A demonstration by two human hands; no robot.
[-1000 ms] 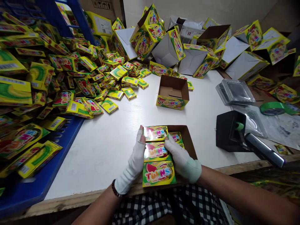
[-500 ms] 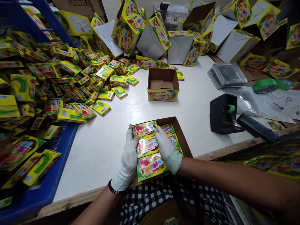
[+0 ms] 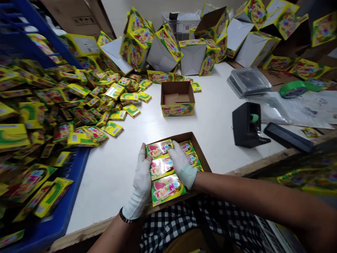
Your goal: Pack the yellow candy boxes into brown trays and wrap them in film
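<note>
A shallow brown display carton (image 3: 202,154) stands at the table's near edge. In its left part lies a column of yellow-green TWINS candy boxes (image 3: 168,189), and more of the boxes (image 3: 193,158) show on the right, partly under my wrist. My left hand (image 3: 141,179), in a white glove with bare fingertips, grips the column's left side with the thumb on top. From the right, my right hand (image 3: 182,165), gloved alike, curls its fingers at the column's right edge. Some of its fingertips are hidden between the boxes.
An open, empty display box (image 3: 177,109) stands ahead. A heap of small candy boxes (image 3: 86,102) spills from a blue crate (image 3: 79,175) at left. Folded cartons (image 3: 193,58) line the back. At right are a tape dispenser (image 3: 246,123), clear plastic trays (image 3: 249,80) and green tape (image 3: 292,89).
The camera view has shifted slightly, moving the far objects left in the picture. Both hands stay at the same column of candy boxes, with little visible movement.
</note>
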